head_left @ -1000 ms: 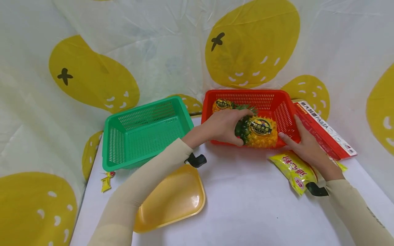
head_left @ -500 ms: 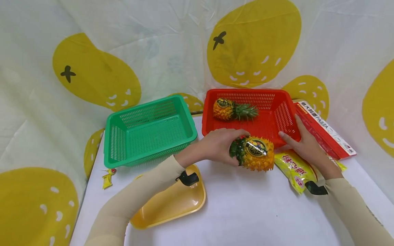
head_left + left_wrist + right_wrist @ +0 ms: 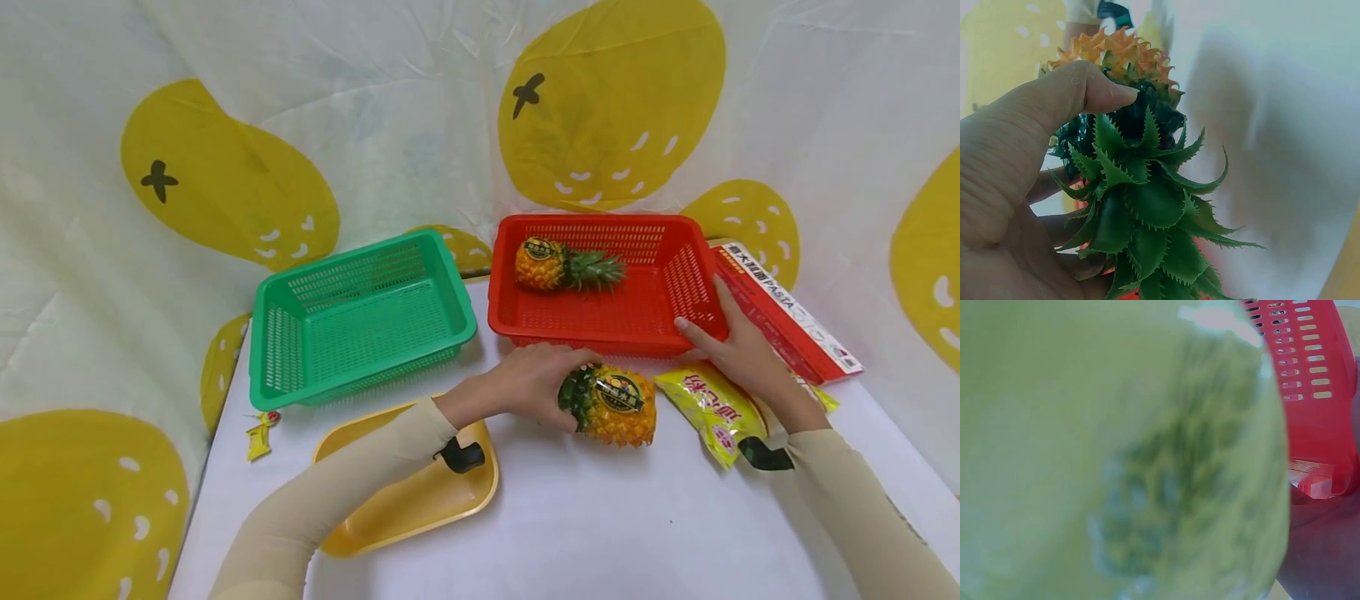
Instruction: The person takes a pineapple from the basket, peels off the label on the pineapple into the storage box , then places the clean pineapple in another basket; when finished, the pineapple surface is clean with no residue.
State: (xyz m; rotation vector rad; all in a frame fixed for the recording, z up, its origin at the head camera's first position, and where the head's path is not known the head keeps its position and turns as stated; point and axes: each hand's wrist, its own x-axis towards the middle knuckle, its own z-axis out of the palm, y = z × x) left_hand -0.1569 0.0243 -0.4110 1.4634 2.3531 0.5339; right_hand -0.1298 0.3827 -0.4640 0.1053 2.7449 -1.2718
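My left hand (image 3: 536, 385) grips a small pineapple (image 3: 621, 407) where its green leaves meet the orange fruit, low over the table in front of the red basket (image 3: 592, 342). In the left wrist view the thumb presses the dark band below the fruit, and the spiky leaves (image 3: 1154, 219) point toward the camera. A dark label faces up on the fruit. At the basket's front right corner, my right hand (image 3: 753, 354) holds the rim, thumb over the inside. Another pineapple (image 3: 542, 265) lies in the basket's left part, leaves to the right.
A yellow packet (image 3: 712, 408) lies under my right forearm, filling the right wrist view as a blur. Beside the basket leans a red pasta box (image 3: 787, 312). A green basket (image 3: 363, 325), a yellow tray (image 3: 450, 492) and small wrapped sweets (image 3: 259, 440) are on the left.
My left hand has lifted the pineapple out over the red basket's front rim and brought it down toward me. The right hand has stayed on the basket's corner.
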